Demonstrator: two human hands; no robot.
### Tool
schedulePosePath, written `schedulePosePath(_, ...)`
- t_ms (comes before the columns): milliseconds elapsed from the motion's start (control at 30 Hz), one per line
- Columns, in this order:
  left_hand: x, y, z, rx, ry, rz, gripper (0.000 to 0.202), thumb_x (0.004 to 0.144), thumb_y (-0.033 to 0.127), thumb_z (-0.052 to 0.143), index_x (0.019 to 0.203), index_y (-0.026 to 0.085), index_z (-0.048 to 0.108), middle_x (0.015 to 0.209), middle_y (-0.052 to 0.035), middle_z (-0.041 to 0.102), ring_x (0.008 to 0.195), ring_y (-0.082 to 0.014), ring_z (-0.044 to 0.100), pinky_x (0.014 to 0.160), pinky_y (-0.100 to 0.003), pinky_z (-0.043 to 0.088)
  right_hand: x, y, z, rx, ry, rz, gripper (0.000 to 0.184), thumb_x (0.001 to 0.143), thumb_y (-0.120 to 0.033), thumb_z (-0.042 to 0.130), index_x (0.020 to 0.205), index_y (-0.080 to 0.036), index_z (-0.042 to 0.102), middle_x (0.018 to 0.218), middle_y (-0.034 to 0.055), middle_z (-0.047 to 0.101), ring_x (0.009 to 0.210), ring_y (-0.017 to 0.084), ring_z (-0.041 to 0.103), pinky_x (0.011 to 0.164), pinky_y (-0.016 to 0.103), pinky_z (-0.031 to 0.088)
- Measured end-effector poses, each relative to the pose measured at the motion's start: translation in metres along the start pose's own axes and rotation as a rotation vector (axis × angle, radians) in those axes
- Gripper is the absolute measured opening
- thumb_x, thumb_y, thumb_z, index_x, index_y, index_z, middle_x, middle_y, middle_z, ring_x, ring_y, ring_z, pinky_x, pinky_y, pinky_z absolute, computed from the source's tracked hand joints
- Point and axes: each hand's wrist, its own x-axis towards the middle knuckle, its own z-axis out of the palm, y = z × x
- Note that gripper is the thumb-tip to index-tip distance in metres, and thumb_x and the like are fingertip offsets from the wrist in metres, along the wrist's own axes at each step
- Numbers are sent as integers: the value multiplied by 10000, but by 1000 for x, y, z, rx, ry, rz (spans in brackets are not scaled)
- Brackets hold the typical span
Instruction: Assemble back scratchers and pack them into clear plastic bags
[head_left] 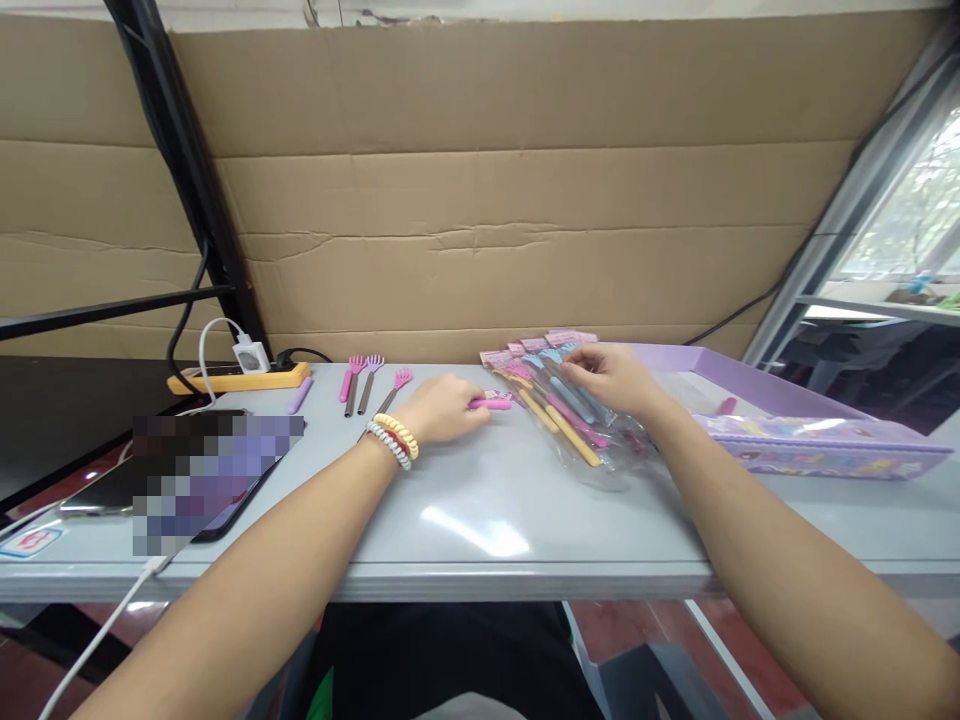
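My left hand [446, 408], wearing twisted bands at the wrist, is closed round a short pink handle [491, 404] that sticks out to the right past the fingers. My right hand [609, 375] has its fingertips pinched together over a fanned pile of bagged claw-headed back scratchers [559, 395] in blue, pink and yellow. What lies between those fingertips is hidden. Left of my left hand lie loose claw heads on metal rods: a pink back scratcher [355, 385], a lilac one [370, 383] and another pink one [397, 385]. A pink handle piece [346, 385] lies beside them.
At the right stands a shallow purple box [825, 445] with a pink piece inside. On the left are a lilac handle [300, 395], a yellow power strip [277, 378], cables and a phone [247, 495]. Cardboard [480, 200] walls the back of the grey table [465, 500].
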Motion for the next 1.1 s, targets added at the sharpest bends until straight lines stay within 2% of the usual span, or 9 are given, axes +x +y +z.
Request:
schedulePosePath(200, 1, -2, 2, 44, -84, 4, 312, 804, 321, 371, 689, 184, 627, 617, -58, 625, 516, -156, 476, 491, -289, 245, -2, -8, 9, -23, -71, -105, 196, 729, -310, 503, 686, -160, 622, 587, 14, 593, 559, 126, 482, 548, 248, 356)
schedulePosePath(300, 2, -3, 3, 73, -124, -4, 289, 800, 298, 370, 717, 186, 624, 669, -73, 646, 547, -176, 522, 504, -289, 281, -3, -12, 13, -43, -114, -113, 189, 723, -280, 493, 707, -159, 638, 611, 18, 622, 575, 131, 507, 570, 249, 371)
schedulePosePath(433, 4, -14, 2, 131, -112, -196, 276, 784, 312, 399, 818, 180, 639, 797, -114, 677, 681, -242, 608, 581, -312, 382, -5, -17, 16, -54, -163, -140, 197, 733, -289, 489, 716, -162, 638, 574, 9, 603, 545, 128, 488, 547, 248, 350)
schedulePosePath(633, 1, -51, -10, 197, -84, -564, 330, 766, 327, 455, 943, 133, 655, 951, -187, 674, 868, -325, 633, 677, -371, 458, -7, -21, 17, -70, -192, -174, 202, 761, -311, 505, 714, -164, 635, 630, 19, 633, 565, 126, 489, 564, 255, 344)
schedulePosePath(833, -8, -78, -18, 257, -67, -887, 571, 777, 546, 449, 1108, 118, 632, 1080, -224, 640, 1006, -361, 594, 771, -422, 464, -8, -23, 15, -47, -213, -176, 196, 768, -314, 504, 717, -171, 628, 659, 24, 647, 579, 133, 507, 572, 261, 359)
schedulePosePath(1000, -11, -86, -15, 210, -237, -917, 529, 805, 504, 425, 1150, 156, 622, 1202, -182, 605, 1073, -325, 568, 837, -402, 446, -8, -23, 16, -40, -226, -183, 192, 769, -311, 499, 711, -175, 621, 671, 26, 653, 597, 139, 521, 588, 267, 371)
schedulePosePath(1100, -10, -89, -12, 169, -220, -918, 573, 798, 541, 429, 1186, 158, 606, 1249, -184, 576, 1106, -333, 548, 846, -407, 442, -8, -24, 16, -43, -243, -172, 179, 768, -300, 499, 707, -177, 614, 673, 21, 649, 605, 138, 525, 593, 267, 372)
